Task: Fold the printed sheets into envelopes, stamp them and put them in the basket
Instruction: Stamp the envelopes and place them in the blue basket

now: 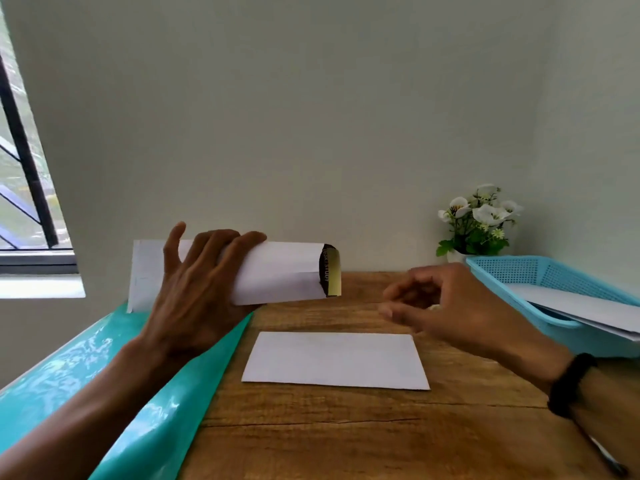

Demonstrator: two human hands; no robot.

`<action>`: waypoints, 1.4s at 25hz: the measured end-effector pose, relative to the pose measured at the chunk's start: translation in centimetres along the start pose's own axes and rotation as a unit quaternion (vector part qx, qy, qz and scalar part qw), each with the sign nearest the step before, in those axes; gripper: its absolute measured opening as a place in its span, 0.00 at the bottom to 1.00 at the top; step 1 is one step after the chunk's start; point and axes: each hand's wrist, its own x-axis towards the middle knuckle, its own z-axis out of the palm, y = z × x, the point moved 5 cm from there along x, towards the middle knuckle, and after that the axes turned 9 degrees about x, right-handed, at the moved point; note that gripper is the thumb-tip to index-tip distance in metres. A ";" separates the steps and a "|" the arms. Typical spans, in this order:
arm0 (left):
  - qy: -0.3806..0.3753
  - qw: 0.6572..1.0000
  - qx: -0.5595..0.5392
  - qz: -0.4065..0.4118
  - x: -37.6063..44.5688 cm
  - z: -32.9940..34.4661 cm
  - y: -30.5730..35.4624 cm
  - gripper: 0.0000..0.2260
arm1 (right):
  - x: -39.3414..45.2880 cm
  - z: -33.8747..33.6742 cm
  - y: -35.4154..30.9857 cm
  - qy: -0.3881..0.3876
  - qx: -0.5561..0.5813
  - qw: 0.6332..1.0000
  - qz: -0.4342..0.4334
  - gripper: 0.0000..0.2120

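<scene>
- While the left hand (194,292) grips a white envelope (277,275) above the wooden table's (346,434) far edge, bare wood lies between both hands.
- A folded sheet (336,360) lies flat below the grip, nearer the person.
- The right hand (440,303), fingers curled, holds nothing visible; it is blurred.
- The blue basket (540,271), right of it, holds white paper, cut off at the frame.
- Dark print shows inside the envelope's open end.
</scene>
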 end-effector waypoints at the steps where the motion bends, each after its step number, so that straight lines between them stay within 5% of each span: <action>1: 0.002 1.000 0.002 -0.006 0.0 0.1 -0.5 0.39 | 0.2 0.2 0.4 -0.032 -0.070 0.997 -0.005 0.20; 5: 0.039 0.999 -0.020 -0.020 -0.1 -0.1 -1.2 0.39 | -0.2 1.8 1.3 -0.166 -0.222 0.960 0.026 0.39; 10: 0.132 0.974 -0.168 -0.072 -0.3 -1.2 -1.7 0.42 | -0.6 2.8 1.4 -0.182 -0.269 0.943 0.066 0.37; 17: 0.136 0.984 -0.085 -0.072 -1.0 -0.4 -3.0 0.40 | 0.9 0.6 2.6 -0.023 -0.001 0.999 0.032 0.09; 23: 0.063 0.987 0.004 -0.145 -1.7 0.9 -4.9 0.35 | 1.9 -3.2 3.9 0.156 0.236 0.959 0.012 0.06; 27: 0.044 0.988 0.019 -0.146 -1.8 1.5 -5.1 0.38 | 2.2 -3.2 4.4 0.166 0.338 0.926 0.022 0.08; 35: 0.035 0.995 -0.010 -0.097 -1.2 1.5 -2.8 0.39 | 2.2 -1.6 5.1 0.133 0.334 0.933 0.005 0.07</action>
